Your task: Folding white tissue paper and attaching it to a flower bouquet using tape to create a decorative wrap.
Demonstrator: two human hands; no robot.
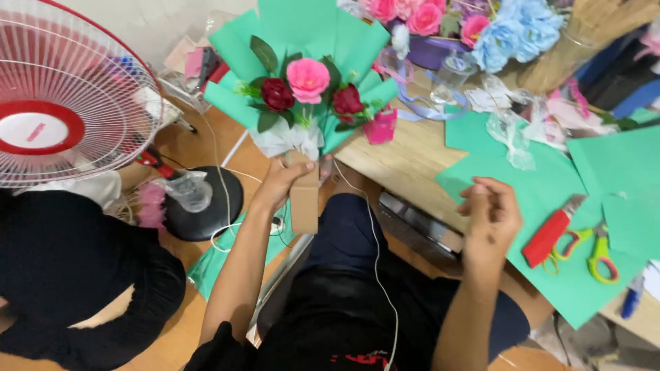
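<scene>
Fingers of the left hand clamp the brown-wrapped stem of the bouquet, green paper fanned upright over the lap beside the table edge. Further right, the right hand hovers loosely curled, gripping nothing, near the red utility knife and green scissors on the table.

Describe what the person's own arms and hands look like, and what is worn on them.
Both forearms are bare, with no sleeves reaching them, and no gloves, watch or rings show. The left hand and right hand are bare too. The right hand has a small dark mark on its back. A thin white cable runs down over the person's dark clothes between the arms.
</scene>
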